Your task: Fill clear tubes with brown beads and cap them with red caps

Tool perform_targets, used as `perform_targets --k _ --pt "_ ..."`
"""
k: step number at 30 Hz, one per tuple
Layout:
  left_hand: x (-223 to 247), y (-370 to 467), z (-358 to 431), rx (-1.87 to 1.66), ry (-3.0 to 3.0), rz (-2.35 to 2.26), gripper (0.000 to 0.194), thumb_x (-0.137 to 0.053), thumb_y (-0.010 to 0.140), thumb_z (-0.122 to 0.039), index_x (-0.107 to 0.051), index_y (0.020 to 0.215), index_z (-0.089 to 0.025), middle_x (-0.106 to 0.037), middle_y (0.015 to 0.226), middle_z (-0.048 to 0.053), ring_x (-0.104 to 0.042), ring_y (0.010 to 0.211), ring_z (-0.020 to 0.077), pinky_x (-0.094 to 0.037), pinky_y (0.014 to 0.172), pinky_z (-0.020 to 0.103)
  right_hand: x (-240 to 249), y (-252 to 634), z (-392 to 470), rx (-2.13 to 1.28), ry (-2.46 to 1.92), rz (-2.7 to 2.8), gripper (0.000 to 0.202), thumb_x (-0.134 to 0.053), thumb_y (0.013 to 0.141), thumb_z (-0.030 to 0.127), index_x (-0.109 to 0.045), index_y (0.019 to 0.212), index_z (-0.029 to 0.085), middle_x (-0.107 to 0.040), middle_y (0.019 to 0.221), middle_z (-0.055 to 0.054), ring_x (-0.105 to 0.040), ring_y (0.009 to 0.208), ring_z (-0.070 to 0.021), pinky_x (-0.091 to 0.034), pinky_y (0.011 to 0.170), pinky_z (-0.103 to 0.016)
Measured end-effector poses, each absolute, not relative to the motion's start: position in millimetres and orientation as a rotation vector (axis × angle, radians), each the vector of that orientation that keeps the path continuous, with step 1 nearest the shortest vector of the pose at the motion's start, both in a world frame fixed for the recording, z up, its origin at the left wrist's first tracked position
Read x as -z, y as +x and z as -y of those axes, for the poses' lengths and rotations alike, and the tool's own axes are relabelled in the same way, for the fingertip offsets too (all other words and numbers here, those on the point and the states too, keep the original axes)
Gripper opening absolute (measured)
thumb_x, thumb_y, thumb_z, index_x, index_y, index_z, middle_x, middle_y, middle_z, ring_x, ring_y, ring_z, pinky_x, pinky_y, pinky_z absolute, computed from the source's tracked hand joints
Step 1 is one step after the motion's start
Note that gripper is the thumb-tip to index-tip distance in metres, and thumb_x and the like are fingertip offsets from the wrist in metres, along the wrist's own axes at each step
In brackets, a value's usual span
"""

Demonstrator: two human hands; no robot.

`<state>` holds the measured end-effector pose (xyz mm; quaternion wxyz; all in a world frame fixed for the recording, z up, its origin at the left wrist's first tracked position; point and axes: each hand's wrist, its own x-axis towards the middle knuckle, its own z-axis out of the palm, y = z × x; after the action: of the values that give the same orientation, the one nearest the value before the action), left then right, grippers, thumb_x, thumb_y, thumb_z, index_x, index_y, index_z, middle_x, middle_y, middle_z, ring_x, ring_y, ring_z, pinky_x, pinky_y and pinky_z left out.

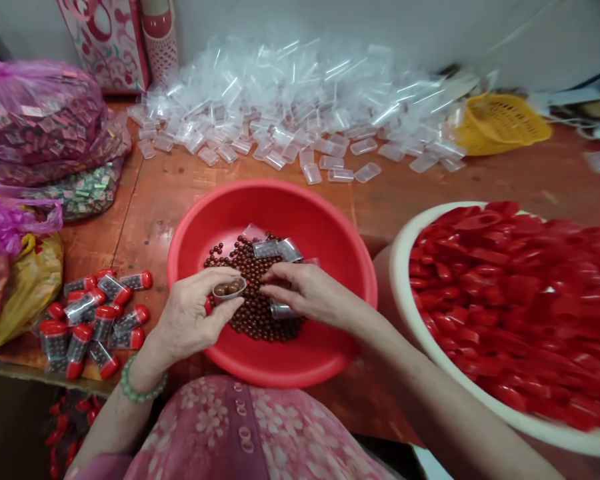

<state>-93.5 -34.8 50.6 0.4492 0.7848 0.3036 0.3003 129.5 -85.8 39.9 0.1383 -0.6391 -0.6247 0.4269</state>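
Small clear container [231, 295] is held by the left hand [190, 317], pinched between thumb and fingers; its oval mouth is turned up toward the camera and a few beads can be seen inside. It is placed over the left part of the red basin [330, 267], which is set near the middle of the table's front edge. The right hand [305, 287] is held low over the brown beads [253, 320] heaped in the basin, fingers bent and thumb slightly apart; whether any bead is pinched cannot be told. Loose clear containers [266, 249] are seen lying on the heap, one partly covered by the right hand.

Red-capped containers [80, 343], filled with dark beads, are piled at the table's front left corner. Along the left edge, purple plastic bags [35, 113] are stacked, small pieces showing through; a yellow bag [40, 287] is placed nearer the front. A large heap of clear cases [300, 113] is spread along the back edge, a yellow basket [505, 127] just beside its right end. The right edge is taken up by a white tub [405, 293], heaped with red plastic pieces [510, 320], partly blurred. A green bracelet [143, 389] is worn on the left wrist.
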Motion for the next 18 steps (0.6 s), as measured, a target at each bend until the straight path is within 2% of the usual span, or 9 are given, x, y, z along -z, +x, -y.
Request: perform_targets --k 2,6,10,14,18 --pt "-50.7 -90.1 35.3 -0.74 1.897 -0.798 0.022 -0.062 0.087 -0.019 -0.065 0.108 -0.012 -0.073 0.104 0.011 -0.071 0.09 0.0169 -0.058 0.083 0.031 -39.9 132.8 96.2 -1.127 -1.971 2.059 0.014 -0.057 0.089 0.027 -0.063 0.093 0.016 -0.067 0.093 -0.009 -0.06 0.085 -0.0209 -0.044 0.078 -0.034" --pt "-51.2 -86.4 33.6 -0.762 1.859 -0.813 0.02 -0.062 0.087 -0.02 -0.064 0.105 -0.014 -0.073 0.099 0.009 -0.07 0.086 0.0166 -0.058 0.081 0.031 -32.5 132.5 111.2 -0.963 -2.039 2.33 0.017 -0.062 0.086 0.023 -0.065 0.101 0.015 -0.066 0.106 -0.014 -0.059 0.103 -0.0284 -0.044 0.088 -0.038" --pt "-51.5 -86.2 30.5 -0.733 1.856 -0.81 0.015 -0.061 0.087 -0.02 -0.065 0.1 -0.014 -0.073 0.091 0.007 -0.069 0.081 0.0151 -0.057 0.078 0.029 -24.6 128.9 114.1 -0.82 -2.114 2.409 0.019 -0.063 0.083 0.023 -0.065 0.101 0.016 -0.067 0.105 -0.013 -0.059 0.105 -0.0295 -0.044 0.09 -0.039" --pt "-52.9 -87.8 31.8 -0.672 1.678 -0.795 0.017 -0.06 0.088 -0.022 -0.063 0.102 -0.014 -0.074 0.097 0.008 -0.07 0.089 0.017 -0.057 0.081 0.03 -20.3 124.7 113.2 -0.823 -2.205 2.456 0.022 -0.063 0.079 0.015 -0.064 0.102 0.017 -0.067 0.105 -0.012 -0.062 0.104 -0.0278 -0.044 0.085 -0.035" --pt "-55.4 -87.1 34.3 -0.669 1.632 -0.756 0.016 -0.059 0.089 -0.023 -0.062 0.102 -0.014 -0.074 0.101 0.009 -0.07 0.091 0.0171 -0.056 0.083 0.031 -18.2 122.0 112.7 -0.866 -2.203 2.448 0.021 -0.061 0.08 0.013 -0.062 0.102 0.015 -0.067 0.105 -0.012 -0.064 0.101 -0.0275 -0.044 0.082 -0.035"
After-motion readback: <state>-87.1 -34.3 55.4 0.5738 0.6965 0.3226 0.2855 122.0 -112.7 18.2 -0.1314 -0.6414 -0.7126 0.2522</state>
